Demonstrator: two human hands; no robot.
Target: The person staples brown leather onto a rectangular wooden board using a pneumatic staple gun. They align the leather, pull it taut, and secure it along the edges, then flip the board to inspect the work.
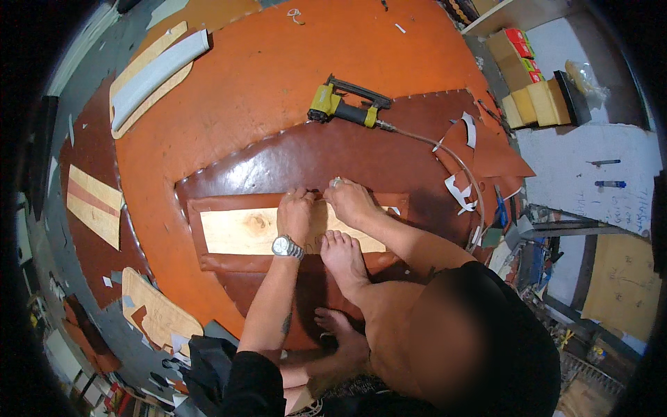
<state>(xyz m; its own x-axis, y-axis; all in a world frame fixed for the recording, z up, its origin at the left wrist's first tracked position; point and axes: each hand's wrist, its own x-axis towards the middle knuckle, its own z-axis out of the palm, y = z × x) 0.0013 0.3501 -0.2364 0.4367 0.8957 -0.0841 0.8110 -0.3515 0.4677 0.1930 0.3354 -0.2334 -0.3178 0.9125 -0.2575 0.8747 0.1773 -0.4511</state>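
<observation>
From where I stand, one long wooden panel [240,229] lies crosswise before the crouching person, its long axis running left to right, the narrow ends pointing to either side. A brown leather cover [233,263] folds over its edges, framing the pale wood. Both hands work at the far flap, close together near mid-length: the left hand [294,214] and right hand [353,204] have their fingers bent down onto the leather; whether either pinches it, I cannot tell. One bare foot [344,260] of the two presses on the panel. It all rests on a large brown leather sheet [243,163]. Beyond lies one yellow-and-black staple gun [347,104], its handle joined to one hose [445,146]. Over right, two pens [610,184] lie on a white surface [556,156]; far left, one striped wooden board [94,207].
</observation>
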